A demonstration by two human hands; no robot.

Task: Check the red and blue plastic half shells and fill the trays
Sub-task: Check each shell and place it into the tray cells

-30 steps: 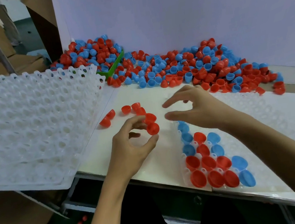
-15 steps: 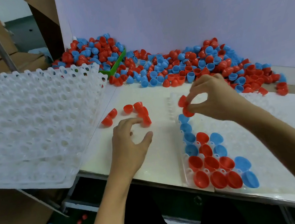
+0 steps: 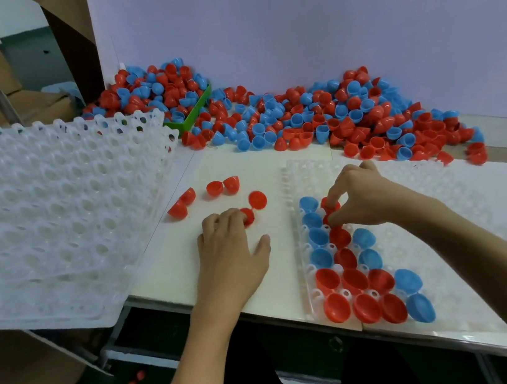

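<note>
Over tray (image 3: 433, 186), right hand (image 3: 366, 195) pinches red shell (image 3: 330, 205); left hand (image 3: 231, 250) palm-down.

From here I can't see how my right hand (image 3: 366, 195) holds the red shell (image 3: 329, 205); my fingers cover most of it. My left hand (image 3: 230, 247) hides part of another red shell (image 3: 248, 216). The white tray stack (image 3: 53, 213) runs off the left edge.

seven blue shells (image 3: 318, 236) sit in the clear tray (image 3: 433, 186), nine red shells (image 3: 354, 281) beside them, six loose red shells (image 3: 214, 188) mid-frame, two hands, one stack of white trays (image 3: 52, 204), pile uncountable.
</note>
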